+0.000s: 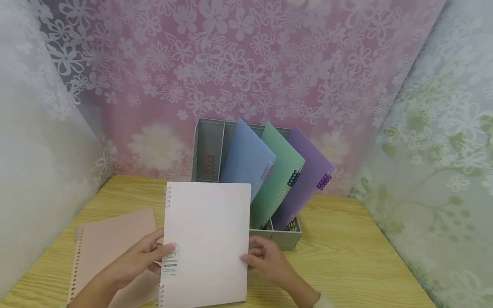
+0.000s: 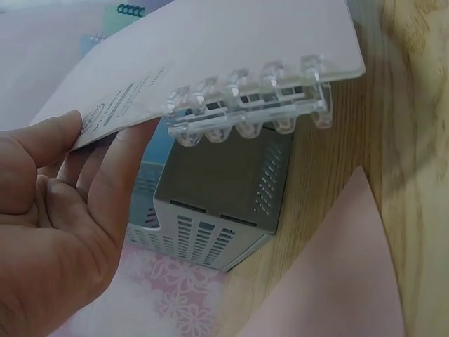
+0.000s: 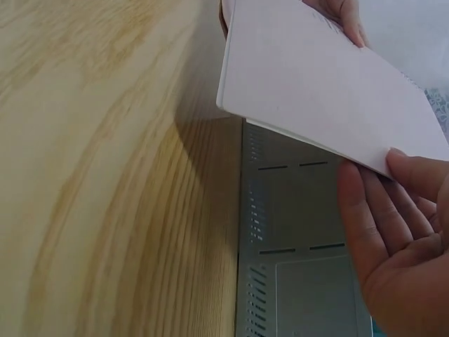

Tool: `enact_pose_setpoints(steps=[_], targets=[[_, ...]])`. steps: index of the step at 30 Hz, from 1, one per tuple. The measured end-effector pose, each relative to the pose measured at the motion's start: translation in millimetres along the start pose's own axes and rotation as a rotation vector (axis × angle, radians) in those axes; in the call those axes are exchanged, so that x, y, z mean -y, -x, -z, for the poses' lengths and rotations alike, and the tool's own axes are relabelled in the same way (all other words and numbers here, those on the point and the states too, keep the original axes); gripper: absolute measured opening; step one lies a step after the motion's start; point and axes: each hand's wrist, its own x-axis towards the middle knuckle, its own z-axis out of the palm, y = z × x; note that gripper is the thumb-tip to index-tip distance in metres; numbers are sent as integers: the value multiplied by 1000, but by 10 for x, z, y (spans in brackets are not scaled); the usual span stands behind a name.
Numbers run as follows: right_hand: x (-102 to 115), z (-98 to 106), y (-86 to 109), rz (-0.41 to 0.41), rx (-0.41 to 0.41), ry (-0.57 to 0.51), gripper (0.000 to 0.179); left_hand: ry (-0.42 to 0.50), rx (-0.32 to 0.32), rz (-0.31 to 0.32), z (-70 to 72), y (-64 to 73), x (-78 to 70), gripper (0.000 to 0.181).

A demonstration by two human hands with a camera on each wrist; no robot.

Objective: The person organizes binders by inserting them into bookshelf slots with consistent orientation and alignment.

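A pale pink notebook [image 1: 208, 239] with clear plastic binder rings [image 2: 245, 105] along its left edge is held up, its cover facing me. My left hand [image 1: 135, 259] pinches the ring-side edge, thumb on the cover beside the small printed label and fingers behind. On the opposite edge my right hand [image 1: 271, 261] pinches the notebook, thumb in front and fingers underneath, as the right wrist view also shows. A pink sheet-like cover [image 1: 111, 248] with a row of punched holes lies on the table at the left, partly hidden by my left arm and the notebook.
Behind the notebook stands a grey file organizer [image 1: 208, 149] with slots. Blue [image 1: 246, 158], green [image 1: 281, 171] and purple [image 1: 306, 171] ring binders lean in it. The wooden table [image 1: 343, 248] meets floral curtains [image 1: 246, 64] at the back and sides.
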Motion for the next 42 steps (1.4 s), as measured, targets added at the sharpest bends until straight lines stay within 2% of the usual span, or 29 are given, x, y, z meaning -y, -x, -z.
enact_pose_setpoints(steps=[7, 13, 17, 20, 29, 33, 36, 42], targets=[[-20, 87, 66, 4, -23, 65, 30, 7, 8, -4, -80, -105, -11, 50], [-23, 137, 104, -4, -31, 77, 30, -5, 6, 2, -120, -166, -4, 54], [-53, 190, 127, 0, -35, 78, 29, -46, -17, 20, -146, -245, -6, 56], [-77, 235, 146, -2, -41, 80, 27, -63, -14, 10, -162, -317, 1, 55], [-108, 393, 217, -31, -61, 87, 30, -52, -19, 19, -235, -502, 65, 54], [-108, 429, 227, -22, -46, 57, 31, -41, -16, 22, -251, -525, 65, 55], [-105, 438, 229, -23, -46, 41, 32, -35, 2, 0, -259, -538, 63, 54], [-125, 447, 236, -18, -50, 54, 31, -27, 22, -22, -269, -557, 71, 53]])
